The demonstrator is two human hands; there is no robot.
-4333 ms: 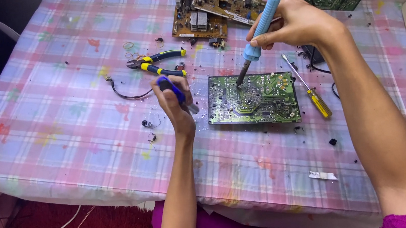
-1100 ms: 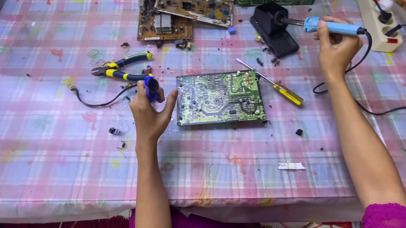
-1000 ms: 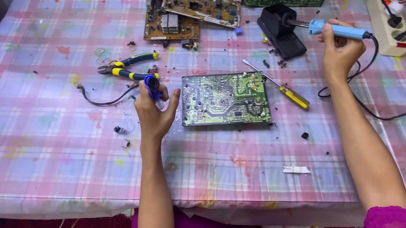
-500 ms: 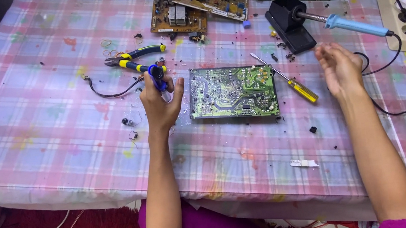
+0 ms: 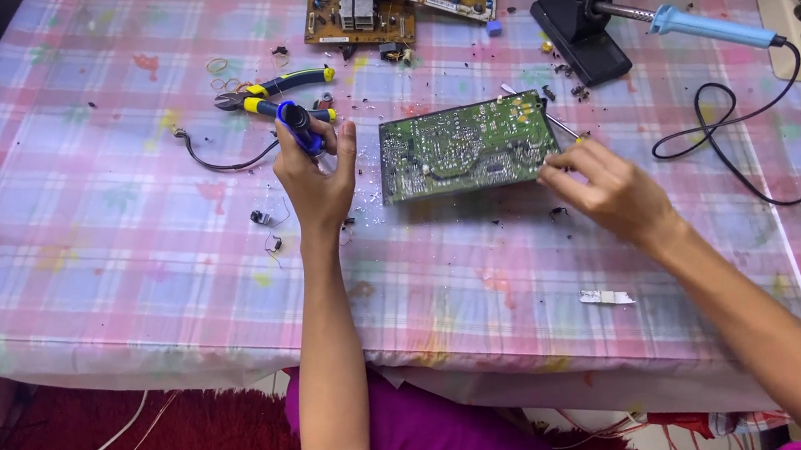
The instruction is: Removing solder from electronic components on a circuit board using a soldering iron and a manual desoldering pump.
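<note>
A green rectangular circuit board is laid solder-side up near the middle of the worktop, which is covered with a pink and blue checked plastic cloth. The board's right edge is touched by the fingertips of the right hand, which is loosely curled with the fingers close together; whether the edge is actually pinched can't be told from this angle. Part of a screwdriver shaft can be seen just past those fingertips.

A small blue-handled tool is gripped upright in the left hand, fingers wrapped round it, just left of the board and not touching it. Right behind that hand, a pair of blue and yellow handled pliers is lying on the cloth, with a curved black wire beside it.

Further back, a light blue handled soldering iron is parked in a black stand, its black cord looped across the worktop on the right. A brown populated circuit board and another one overlapping it are sat at the far edge, and a beige power strip is over at the far right. Small black bits are scattered around, and a white scrap is lying near the front edge.
</note>
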